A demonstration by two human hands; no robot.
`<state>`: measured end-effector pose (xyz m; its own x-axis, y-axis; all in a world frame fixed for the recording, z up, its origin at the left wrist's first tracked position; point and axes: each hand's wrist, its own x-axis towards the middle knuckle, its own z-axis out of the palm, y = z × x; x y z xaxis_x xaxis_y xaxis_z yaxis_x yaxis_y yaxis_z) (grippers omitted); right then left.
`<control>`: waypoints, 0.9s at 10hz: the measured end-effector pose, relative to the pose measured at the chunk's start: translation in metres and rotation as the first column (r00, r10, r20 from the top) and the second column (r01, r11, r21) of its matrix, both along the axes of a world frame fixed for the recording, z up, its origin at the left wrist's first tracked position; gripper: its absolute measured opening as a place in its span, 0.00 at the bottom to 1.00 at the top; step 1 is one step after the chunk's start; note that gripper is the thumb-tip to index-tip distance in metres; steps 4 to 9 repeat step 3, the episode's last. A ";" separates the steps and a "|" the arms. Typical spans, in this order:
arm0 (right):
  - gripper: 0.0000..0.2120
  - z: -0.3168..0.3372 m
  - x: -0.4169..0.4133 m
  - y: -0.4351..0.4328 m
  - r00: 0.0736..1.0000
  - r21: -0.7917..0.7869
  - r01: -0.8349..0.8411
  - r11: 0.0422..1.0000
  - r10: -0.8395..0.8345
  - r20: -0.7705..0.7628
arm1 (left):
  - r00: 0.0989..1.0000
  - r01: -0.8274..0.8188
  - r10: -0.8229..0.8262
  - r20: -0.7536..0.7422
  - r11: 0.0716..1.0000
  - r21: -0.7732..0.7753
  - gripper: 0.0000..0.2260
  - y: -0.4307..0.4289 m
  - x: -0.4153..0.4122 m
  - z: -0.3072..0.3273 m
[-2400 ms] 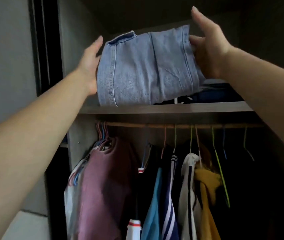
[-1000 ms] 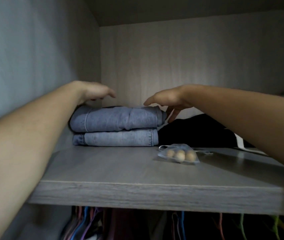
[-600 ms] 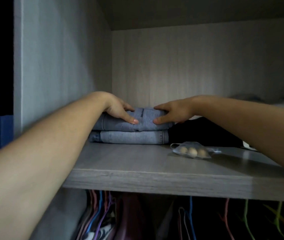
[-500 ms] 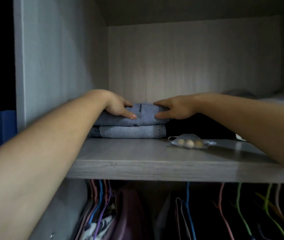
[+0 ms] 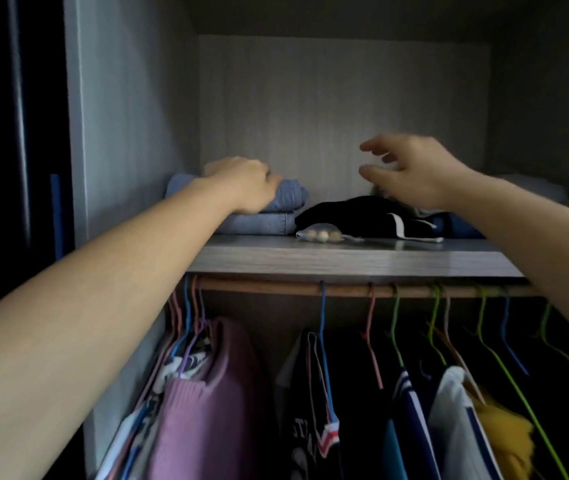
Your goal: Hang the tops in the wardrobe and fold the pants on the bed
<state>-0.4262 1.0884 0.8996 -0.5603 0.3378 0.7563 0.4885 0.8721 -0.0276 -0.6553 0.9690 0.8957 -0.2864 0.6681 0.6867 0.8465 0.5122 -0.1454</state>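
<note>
At centre left, on the wardrobe shelf (image 5: 345, 261), your left hand (image 5: 241, 188) lies on the folded jeans (image 5: 262, 224), whose long side runs left to right; whether its fingers grip is unclear. Your right hand (image 5: 411, 174) hovers slack and empty, farther right.

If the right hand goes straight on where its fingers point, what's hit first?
The right hand points left: probably the left hand on the jeans. Depth is unclear, so it may pass in front or behind.

A dim grey wood-grain wardrobe (image 5: 342, 109), its shelf (image 5: 345, 263) above a wooden rail (image 5: 276, 288).
</note>
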 end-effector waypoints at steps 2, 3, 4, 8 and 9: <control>0.15 -0.043 0.107 -0.071 0.818 0.198 -0.371 0.907 0.421 -0.392 | 0.991 0.115 -0.101 -0.093 0.982 0.153 0.23 -0.032 0.081 -0.060; 0.10 -0.054 0.164 -0.095 0.681 0.282 -0.513 0.811 0.584 -0.442 | 0.989 0.124 -0.104 -0.102 0.968 0.218 0.25 -0.031 0.110 -0.097; 0.10 -0.054 0.164 -0.095 0.681 0.282 -0.513 0.811 0.584 -0.442 | 0.989 0.124 -0.104 -0.102 0.968 0.218 0.25 -0.031 0.110 -0.097; 0.10 -0.054 0.164 -0.095 0.681 0.282 -0.513 0.811 0.584 -0.442 | 0.989 0.124 -0.104 -0.102 0.968 0.218 0.25 -0.031 0.110 -0.097; 0.10 -0.054 0.164 -0.095 0.681 0.282 -0.513 0.811 0.584 -0.442 | 0.989 0.124 -0.104 -0.102 0.968 0.218 0.25 -0.031 0.110 -0.097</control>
